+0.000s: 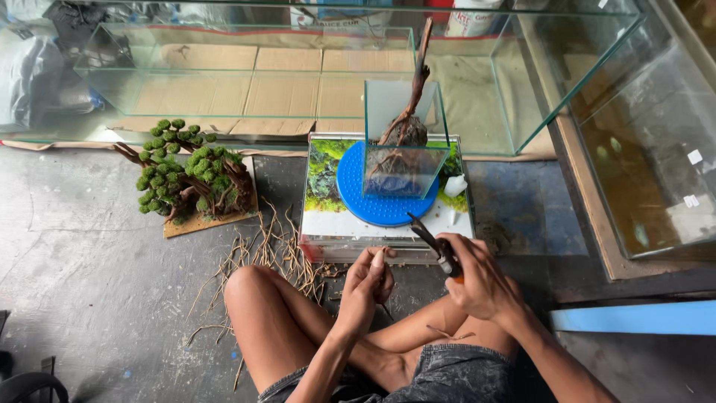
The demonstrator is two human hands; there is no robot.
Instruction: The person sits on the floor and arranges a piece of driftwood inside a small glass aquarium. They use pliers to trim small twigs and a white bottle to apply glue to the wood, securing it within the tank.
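Observation:
I sit cross-legged on the floor. My right hand [481, 282] grips dark pliers [432, 242] whose tips point up and left toward a flat box. My left hand [367, 287] pinches a thin dark twig between its fingertips, just left of the pliers. In front of my hands stands a small glass tank [403, 142] on a round blue turntable [380, 205]. Inside the tank a piece of driftwood [410, 104] rises upright with roots spread at its base. The turntable rests on the flat box [388, 224], which has a printed green plant picture.
A moss-covered bonsai-like wood piece [190, 175] sits on cardboard at the left. Loose thin roots [261, 254] lie scattered by my left knee. A large glass tank [298, 75] stands behind, another tank [649, 149] at the right. A light blue board [634, 317] lies at my right.

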